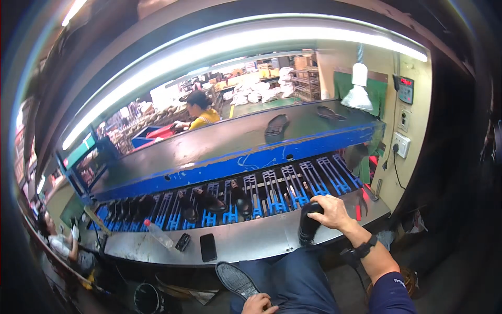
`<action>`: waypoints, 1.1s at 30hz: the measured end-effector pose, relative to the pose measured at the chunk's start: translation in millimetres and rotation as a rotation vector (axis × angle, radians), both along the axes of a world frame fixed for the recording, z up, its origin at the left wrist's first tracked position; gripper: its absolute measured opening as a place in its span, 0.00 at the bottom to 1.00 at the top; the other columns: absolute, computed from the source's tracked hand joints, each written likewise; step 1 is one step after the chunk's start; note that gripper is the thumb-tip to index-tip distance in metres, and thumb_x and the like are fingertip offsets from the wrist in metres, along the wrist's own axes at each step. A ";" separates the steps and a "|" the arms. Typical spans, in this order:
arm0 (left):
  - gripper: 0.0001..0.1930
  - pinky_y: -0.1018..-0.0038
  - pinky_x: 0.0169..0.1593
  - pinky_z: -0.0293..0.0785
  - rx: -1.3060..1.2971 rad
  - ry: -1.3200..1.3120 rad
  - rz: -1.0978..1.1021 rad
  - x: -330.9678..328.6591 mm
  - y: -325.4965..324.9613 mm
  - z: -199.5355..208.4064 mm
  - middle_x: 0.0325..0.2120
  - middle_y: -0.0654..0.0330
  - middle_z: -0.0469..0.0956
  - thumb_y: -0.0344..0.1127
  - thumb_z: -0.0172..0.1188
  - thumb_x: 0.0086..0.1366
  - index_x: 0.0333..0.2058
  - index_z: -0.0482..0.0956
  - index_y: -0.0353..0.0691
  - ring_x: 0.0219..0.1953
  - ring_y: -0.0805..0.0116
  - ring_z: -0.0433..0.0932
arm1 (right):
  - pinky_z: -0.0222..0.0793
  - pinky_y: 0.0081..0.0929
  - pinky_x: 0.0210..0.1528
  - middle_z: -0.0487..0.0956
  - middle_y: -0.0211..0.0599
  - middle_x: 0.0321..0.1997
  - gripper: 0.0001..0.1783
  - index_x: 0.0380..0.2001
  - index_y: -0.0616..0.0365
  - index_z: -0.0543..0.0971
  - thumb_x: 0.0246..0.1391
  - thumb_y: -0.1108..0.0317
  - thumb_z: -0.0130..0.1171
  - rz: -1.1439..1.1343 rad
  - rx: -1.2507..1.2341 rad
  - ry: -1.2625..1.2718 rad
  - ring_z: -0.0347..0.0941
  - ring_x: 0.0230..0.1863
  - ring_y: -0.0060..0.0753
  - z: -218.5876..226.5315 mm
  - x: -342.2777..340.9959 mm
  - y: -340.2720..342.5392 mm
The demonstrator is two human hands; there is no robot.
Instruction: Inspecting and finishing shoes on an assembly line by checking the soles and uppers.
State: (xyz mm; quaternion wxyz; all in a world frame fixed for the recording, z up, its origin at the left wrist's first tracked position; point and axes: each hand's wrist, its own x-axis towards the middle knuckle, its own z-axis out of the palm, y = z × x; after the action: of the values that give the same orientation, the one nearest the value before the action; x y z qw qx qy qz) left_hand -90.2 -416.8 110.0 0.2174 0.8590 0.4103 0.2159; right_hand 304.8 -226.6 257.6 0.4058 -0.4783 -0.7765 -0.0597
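My right hand (333, 213) grips a black shoe (308, 226) from above, its fingers and thumb closed round the upper end. The shoe stands steeply tilted at the near edge of the steel ledge, just above my lap. Low in the picture, my left hand (258, 304) is closed on the near end of a black shoe sole (236, 278). That sole lies along my thigh with its rimmed, textured face up. Part of the left hand is cut off by the lower edge.
Beyond the steel ledge (272, 234) runs a row of blue racks (272, 191), several holding dark shoes (209, 200). A bottle (159, 234) and a black phone (207, 247) lie on the ledge. Two soles (276, 125) rest on the upper belt; a lamp (358, 89) hangs right. People work beyond.
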 end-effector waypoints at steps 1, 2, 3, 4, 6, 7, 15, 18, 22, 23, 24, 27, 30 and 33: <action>0.12 0.59 0.47 0.76 -0.311 -0.154 0.060 -7.7 5.3 -7.4 0.45 0.52 0.80 0.42 0.71 0.61 0.32 0.81 0.39 0.48 0.54 0.80 | 0.77 0.38 0.49 0.84 0.45 0.39 0.24 0.46 0.56 0.80 0.48 0.58 0.74 0.034 -0.076 0.099 0.81 0.44 0.47 12.5 -6.9 -11.7; 0.11 0.62 0.47 0.78 -0.613 -0.313 0.118 -17.2 15.2 -10.9 0.44 0.52 0.81 0.39 0.70 0.63 0.33 0.82 0.38 0.48 0.57 0.81 | 0.77 0.35 0.51 0.84 0.46 0.41 0.24 0.47 0.57 0.81 0.48 0.59 0.73 0.104 -0.105 0.182 0.82 0.47 0.46 19.9 -12.5 -20.8; 0.17 0.66 0.51 0.78 -0.320 -0.325 -0.015 -29.6 32.5 -12.3 0.47 0.54 0.80 0.40 0.75 0.58 0.41 0.82 0.37 0.52 0.61 0.81 | 0.76 0.33 0.53 0.84 0.45 0.43 0.24 0.48 0.59 0.80 0.50 0.61 0.73 0.127 -0.263 0.273 0.82 0.48 0.41 18.9 -18.0 -33.8; 0.08 0.63 0.46 0.76 -0.166 -0.479 0.096 -38.8 40.0 -16.3 0.47 0.48 0.80 0.29 0.69 0.56 0.29 0.77 0.38 0.40 0.53 0.81 | 0.75 0.31 0.55 0.85 0.44 0.44 0.24 0.49 0.61 0.80 0.51 0.62 0.72 0.187 -0.357 0.351 0.82 0.49 0.36 9.6 -25.6 -47.9; 0.08 0.62 0.50 0.74 0.339 -0.483 0.542 -56.9 71.0 -28.6 0.41 0.51 0.80 0.29 0.70 0.54 0.30 0.78 0.39 0.45 0.51 0.78 | 0.74 0.29 0.55 0.83 0.38 0.45 0.23 0.49 0.65 0.79 0.53 0.65 0.71 0.288 -0.658 0.777 0.79 0.49 0.28 -28.7 -54.8 -68.8; 0.14 0.61 0.54 0.72 0.420 -0.479 0.767 -70.2 88.3 -36.8 0.38 0.51 0.78 0.31 0.71 0.52 0.36 0.77 0.37 0.46 0.50 0.76 | 0.73 0.28 0.54 0.82 0.36 0.45 0.22 0.49 0.66 0.79 0.54 0.66 0.70 0.292 -0.655 0.734 0.78 0.48 0.27 -50.7 -68.5 -78.9; 0.18 0.71 0.47 0.77 -0.671 -0.946 0.685 -101.0 168.0 -82.0 0.41 0.58 0.84 0.41 0.62 0.72 0.51 0.81 0.31 0.41 0.70 0.82 | 0.73 0.28 0.53 0.80 0.37 0.49 0.29 0.56 0.66 0.74 0.56 0.61 0.69 0.486 -0.879 1.143 0.75 0.50 0.26 -105.9 -96.1 -94.9; 0.20 0.65 0.53 0.79 -0.862 -1.379 0.478 -87.0 168.0 -55.3 0.47 0.48 0.82 0.41 0.57 0.73 0.53 0.78 0.28 0.48 0.61 0.82 | 0.73 0.37 0.59 0.78 0.47 0.55 0.40 0.62 0.65 0.69 0.62 0.41 0.57 0.704 -1.147 1.268 0.76 0.57 0.41 -117.6 -86.3 -122.1; 0.22 0.57 0.64 0.74 -1.336 -1.824 -0.128 -79.3 148.7 -8.6 0.60 0.38 0.74 0.38 0.51 0.75 0.62 0.71 0.31 0.61 0.47 0.76 | 0.73 0.49 0.61 0.77 0.58 0.58 0.40 0.64 0.66 0.69 0.65 0.39 0.51 0.427 -1.603 1.720 0.75 0.59 0.57 -153.0 -59.8 -154.4; 0.25 0.53 0.66 0.72 -1.257 -1.779 -0.039 -76.3 144.2 0.7 0.63 0.37 0.69 0.40 0.52 0.74 0.64 0.68 0.31 0.65 0.44 0.70 | 0.73 0.51 0.62 0.77 0.60 0.58 0.40 0.64 0.66 0.69 0.66 0.39 0.51 0.377 -1.715 1.833 0.75 0.59 0.60 -160.9 -53.4 -163.7; 0.29 0.49 0.67 0.70 -1.157 -1.752 -0.023 -73.0 141.2 8.9 0.67 0.36 0.65 0.42 0.52 0.73 0.67 0.64 0.31 0.69 0.41 0.65 | 0.73 0.53 0.61 0.77 0.62 0.57 0.41 0.63 0.66 0.69 0.66 0.38 0.50 0.404 -1.744 1.887 0.75 0.59 0.62 -168.9 -50.7 -169.7; 0.35 0.49 0.65 0.72 -1.026 -1.620 -0.026 -67.0 136.4 29.8 0.62 0.38 0.70 0.57 0.39 0.78 0.69 0.60 0.32 0.66 0.42 0.69 | 0.74 0.58 0.59 0.77 0.64 0.56 0.42 0.63 0.67 0.69 0.66 0.36 0.48 0.634 -1.664 1.895 0.76 0.57 0.66 -178.6 -49.2 -180.1; 0.43 0.49 0.63 0.74 -1.015 -1.715 -0.154 -54.2 132.5 49.7 0.57 0.38 0.75 0.68 0.29 0.76 0.69 0.60 0.32 0.63 0.43 0.72 | 0.75 0.51 0.58 0.78 0.59 0.57 0.41 0.64 0.67 0.69 0.66 0.38 0.49 0.813 -1.519 1.779 0.77 0.56 0.58 -163.7 -64.6 -177.0; 0.44 0.42 0.65 0.70 -1.011 -1.755 -0.255 -28.6 127.2 72.6 0.57 0.39 0.75 0.71 0.29 0.74 0.68 0.63 0.36 0.63 0.38 0.72 | 0.77 0.40 0.58 0.80 0.51 0.58 0.33 0.63 0.69 0.70 0.69 0.50 0.49 0.413 -1.417 1.559 0.81 0.52 0.44 -127.8 -89.5 -163.5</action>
State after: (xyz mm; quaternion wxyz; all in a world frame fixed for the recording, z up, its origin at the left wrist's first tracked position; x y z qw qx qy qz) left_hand -118.8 -289.6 182.6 0.7998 0.2428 0.0550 0.5462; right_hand 215.3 -390.1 129.8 0.4218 -0.3702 -0.2270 0.7959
